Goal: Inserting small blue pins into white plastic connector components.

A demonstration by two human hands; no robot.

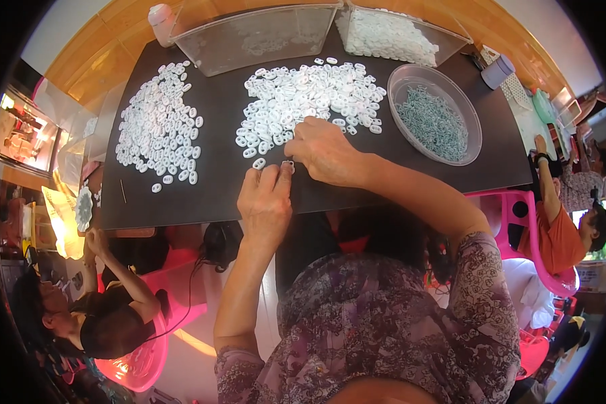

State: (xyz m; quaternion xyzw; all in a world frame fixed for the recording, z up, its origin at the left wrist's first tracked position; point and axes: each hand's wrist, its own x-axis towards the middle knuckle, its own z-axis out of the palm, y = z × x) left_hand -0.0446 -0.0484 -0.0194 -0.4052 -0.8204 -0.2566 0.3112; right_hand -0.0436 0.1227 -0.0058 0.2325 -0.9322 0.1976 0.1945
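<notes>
My left hand (pixel 266 202) is closed at the near side of the dark table, pinching a small white oval piece (pixel 287 163) between thumb and fingertips. Close beside it, my right hand (pixel 324 153) has its fingers curled together; whatever they hold, if anything, is hidden. Beyond both hands spreads a pile of white oval plastic pieces with two holes (pixel 296 101). One loose white piece (pixel 259 163) lies just past my left fingers. A second heap of the same pieces (pixel 158 124) is at the left.
At the right stands a clear round tub (pixel 475 128) of small greenish metal parts (pixel 432 121). Along the back are a clear bin (pixel 256 47) and another bin holding white pieces (pixel 387 37). A thin stick (pixel 123 191) lies far left. Other people sit on both sides.
</notes>
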